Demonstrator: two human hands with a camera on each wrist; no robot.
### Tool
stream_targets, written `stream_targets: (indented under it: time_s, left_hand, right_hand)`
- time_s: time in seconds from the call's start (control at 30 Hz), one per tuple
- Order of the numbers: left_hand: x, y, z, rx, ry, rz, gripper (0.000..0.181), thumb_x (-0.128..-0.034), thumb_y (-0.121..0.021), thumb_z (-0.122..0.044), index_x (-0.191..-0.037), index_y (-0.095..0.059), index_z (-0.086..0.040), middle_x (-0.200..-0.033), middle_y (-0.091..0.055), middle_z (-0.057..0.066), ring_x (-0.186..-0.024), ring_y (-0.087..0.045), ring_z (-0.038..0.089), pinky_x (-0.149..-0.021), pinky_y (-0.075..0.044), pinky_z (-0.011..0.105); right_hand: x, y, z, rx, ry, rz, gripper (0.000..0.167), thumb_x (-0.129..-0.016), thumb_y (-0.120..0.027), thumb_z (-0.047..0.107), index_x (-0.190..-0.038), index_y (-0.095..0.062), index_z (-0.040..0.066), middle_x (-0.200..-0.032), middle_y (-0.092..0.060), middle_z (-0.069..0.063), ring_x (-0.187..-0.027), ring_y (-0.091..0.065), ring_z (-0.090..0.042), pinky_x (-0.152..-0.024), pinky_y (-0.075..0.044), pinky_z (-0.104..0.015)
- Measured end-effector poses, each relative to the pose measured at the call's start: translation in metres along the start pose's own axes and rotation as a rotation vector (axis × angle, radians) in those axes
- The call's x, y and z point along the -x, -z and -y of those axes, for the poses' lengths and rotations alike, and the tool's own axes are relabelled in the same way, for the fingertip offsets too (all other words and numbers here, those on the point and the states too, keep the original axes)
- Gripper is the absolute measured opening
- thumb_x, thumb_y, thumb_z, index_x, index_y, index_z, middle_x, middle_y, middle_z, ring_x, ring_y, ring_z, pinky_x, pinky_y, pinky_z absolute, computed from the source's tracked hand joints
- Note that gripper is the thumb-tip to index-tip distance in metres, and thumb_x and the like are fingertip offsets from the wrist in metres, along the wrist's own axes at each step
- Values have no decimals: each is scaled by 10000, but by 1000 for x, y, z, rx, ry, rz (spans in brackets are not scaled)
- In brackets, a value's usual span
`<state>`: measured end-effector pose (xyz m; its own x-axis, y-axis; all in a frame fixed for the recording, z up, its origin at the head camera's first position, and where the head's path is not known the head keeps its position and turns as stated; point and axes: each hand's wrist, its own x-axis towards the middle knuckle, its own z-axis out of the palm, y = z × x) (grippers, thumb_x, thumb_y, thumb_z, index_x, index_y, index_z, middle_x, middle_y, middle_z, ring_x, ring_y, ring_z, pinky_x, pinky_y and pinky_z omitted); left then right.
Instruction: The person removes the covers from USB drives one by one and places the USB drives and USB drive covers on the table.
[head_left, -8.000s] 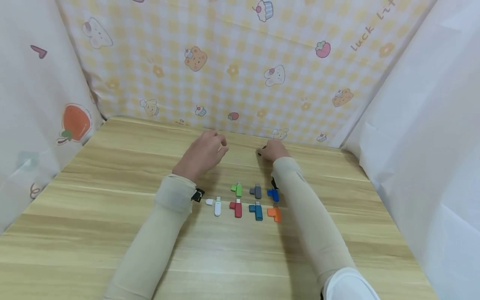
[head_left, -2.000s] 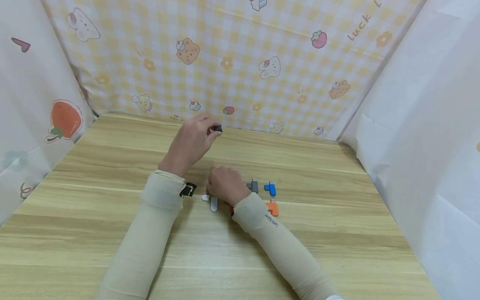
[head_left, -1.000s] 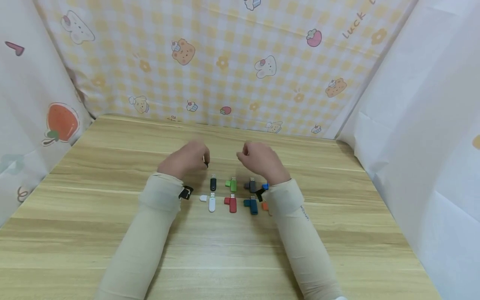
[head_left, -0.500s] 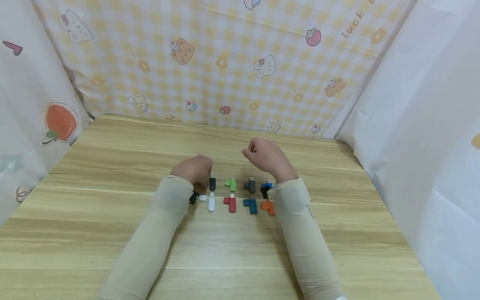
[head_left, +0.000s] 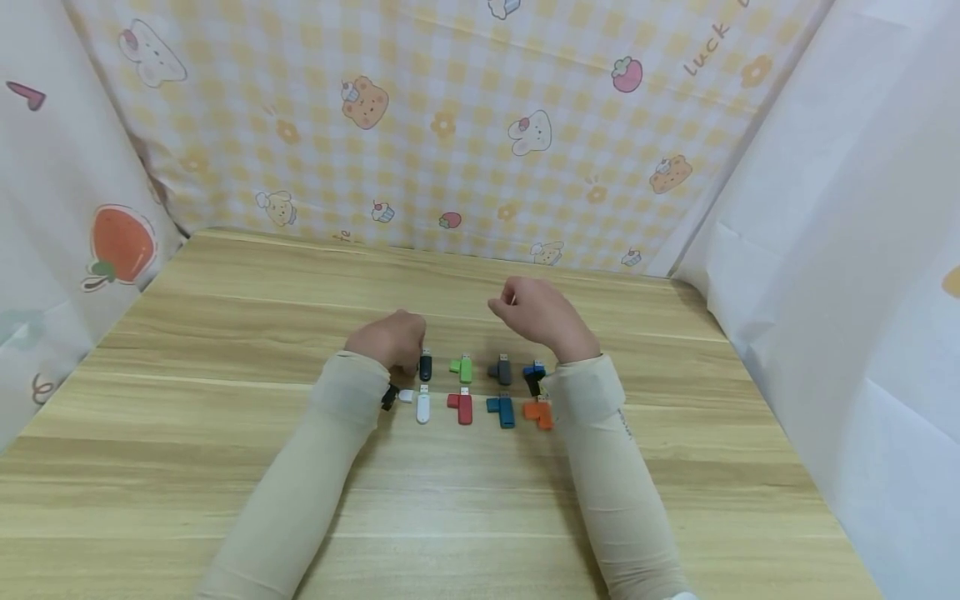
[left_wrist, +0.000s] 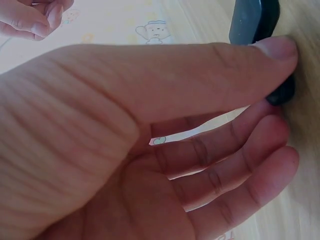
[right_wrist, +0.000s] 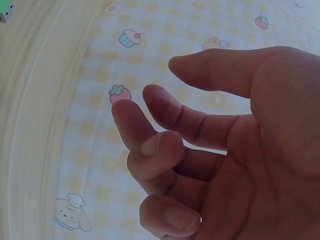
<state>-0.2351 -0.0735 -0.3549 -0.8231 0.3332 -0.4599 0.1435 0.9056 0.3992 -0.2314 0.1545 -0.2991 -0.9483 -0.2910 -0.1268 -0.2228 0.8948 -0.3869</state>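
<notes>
My left hand (head_left: 386, 340) is down at the table beside a black USB stick (head_left: 426, 367). In the left wrist view its thumb and forefinger pinch a small black cap (left_wrist: 283, 94), mostly hidden by the thumb; the black stick's body (left_wrist: 250, 20) stands just past it. Raised behind the sticks, my right hand (head_left: 543, 315) holds nothing, its fingers loosely curled in the right wrist view. Beside the black stick lie a green USB stick (head_left: 466, 368), a grey one (head_left: 505, 371) and a partly covered blue one (head_left: 529, 369).
A nearer row has a white USB stick (head_left: 423, 407) with its white cap (head_left: 406, 396), a red stick (head_left: 465, 408), a teal stick (head_left: 506, 413) and an orange stick (head_left: 544, 415). The wooden table (head_left: 465, 517) meets a patterned curtain (head_left: 465, 167) behind.
The right hand set the black USB stick left of the green one and drew back right. The left hand came down with the black cap beside that stick. The last half second shows little motion.
</notes>
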Motion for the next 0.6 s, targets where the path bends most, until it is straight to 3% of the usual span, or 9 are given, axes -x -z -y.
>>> stream_targets:
  time_s: [0.17, 0.3, 0.4, 0.5, 0.6]
  left_hand:
    - [1, 0, 1, 5, 6, -8, 90, -924, -726, 70, -884, -719, -10, -802, -652, 92, -679, -572, 185, -593, -484, 267]
    - [14, 5, 3, 9, 2, -31, 94, -943, -701, 48, -891, -711, -30, -816, -638, 78, -708, -570, 192, -608, -484, 279]
    - [25, 11, 4, 25, -6, -87, 61, -972, -664, 24, -974, -705, -21, -879, -641, 91, -766, -590, 216, -650, -511, 309]
    - [31, 16, 4, 28, -62, -191, 194, -1020, -646, -17, -1196, -686, 52, -1087, -680, 177, -955, -668, 289, -823, -619, 392]
    - [31, 20, 1, 15, -117, -313, 449, -1077, -643, -123, -1473, -550, 69, -1446, -588, 261, -1317, -604, 391, -1113, -560, 523]
  right_hand:
    - [1, 3, -3, 0, 0, -5, 288, -1114, -594, 322, -1047, -701, 63, -825, -612, -43, -706, -513, -192, -654, -432, -317]
    - [3, 5, -6, -11, 8, -25, 294, -1113, -597, 313, -1045, -707, 50, -848, -638, -58, -718, -531, -200, -662, -445, -324]
    - [4, 7, -9, -33, 15, -60, 285, -1113, -595, 299, -1034, -705, 49, -866, -644, -69, -737, -544, -209, -668, -452, -327]
    - [6, 8, -11, -65, 25, -118, 251, -1114, -589, 285, -1041, -690, 67, -910, -656, -76, -771, -560, -229, -684, -471, -341]
    - [8, 9, -10, -100, 51, -198, 213, -1113, -588, 270, -1086, -679, 79, -988, -680, -87, -824, -582, -257, -716, -508, -372]
